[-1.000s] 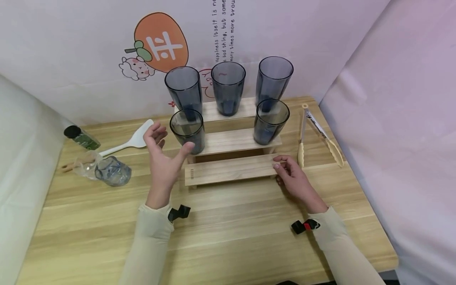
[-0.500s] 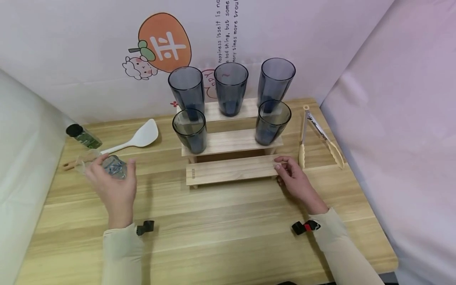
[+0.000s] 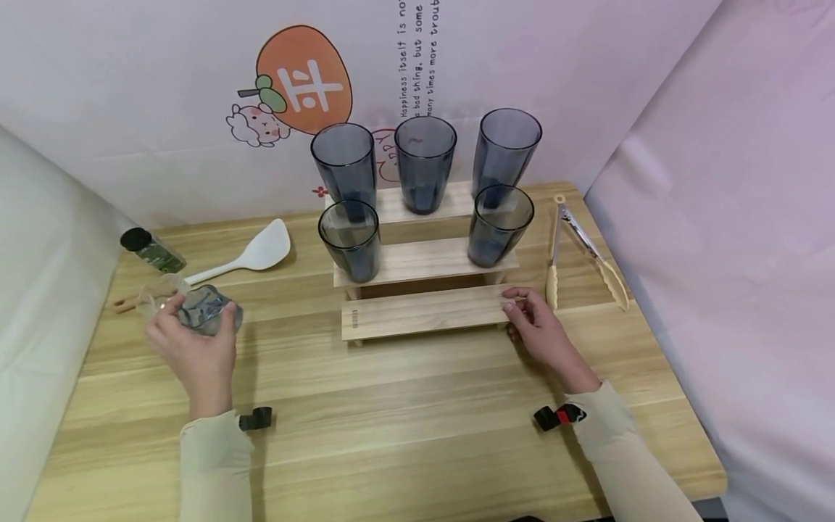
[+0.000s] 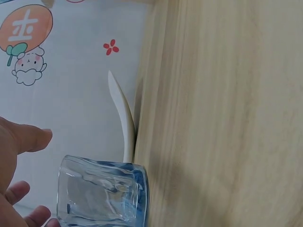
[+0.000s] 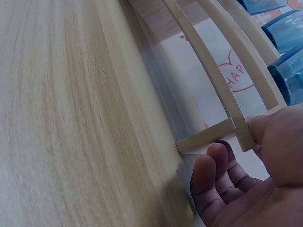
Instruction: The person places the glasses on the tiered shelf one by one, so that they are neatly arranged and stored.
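In the head view my left hand (image 3: 198,351) is at a short clear bluish glass (image 3: 205,310), thumb and fingers spread on either side. The left wrist view shows the glass (image 4: 102,194) upright on the table, its rim close to the fingertips and the thumb apart from it. My right hand (image 3: 538,326) holds the right end of the lowest step of a three-step wooden rack (image 3: 424,312), its fingers curled by the leg. On the middle step stand two dark blue tumblers, one left (image 3: 352,243) and one right (image 3: 499,225). Three taller tumblers (image 3: 424,163) line the top step.
A clear, crumpled-looking piece (image 3: 159,290) lies beside the glass, over the wooden handle of a white spatula (image 3: 261,246). Behind is a spice jar with a black cap (image 3: 150,250). Tongs (image 3: 580,246) lie right of the rack. A printed cloth (image 3: 554,58) rises behind.
My left hand has moved from beside the rack's left tumbler leftward to the short clear glass. The right hand has stayed at the rack's end.
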